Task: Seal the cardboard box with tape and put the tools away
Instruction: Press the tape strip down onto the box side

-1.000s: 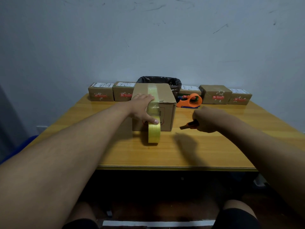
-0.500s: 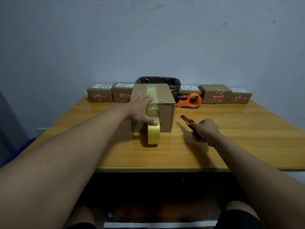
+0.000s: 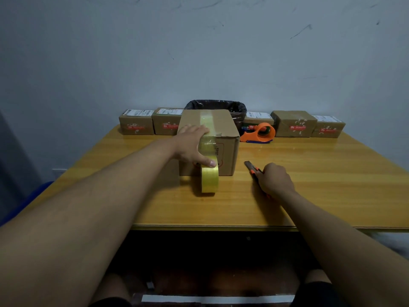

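A brown cardboard box [image 3: 228, 134] stands mid-table with a strip of yellowish tape running over its top and down its near face. The tape roll [image 3: 209, 179] stands on edge on the table right in front of the box, still joined to that strip. My left hand [image 3: 192, 145] lies on the box's near top edge, fingers spread on top, thumb pressing the tape just above the roll. My right hand [image 3: 274, 179] is closed on an orange-and-black utility knife [image 3: 252, 168], low over the table to the right of the box, its tip pointing toward the box.
An orange tape dispenser [image 3: 259, 132] sits behind the box to the right. A black-lined bin [image 3: 238, 108] and several small labelled parcels [image 3: 294, 124] line the wall edge of the wooden table [image 3: 332, 173]. My knees show below the table's front edge.
My right hand has drawn the knife back from beside the box, lowered it toward the table and turned its tip toward the box. The left hand, box and roll have stayed put.
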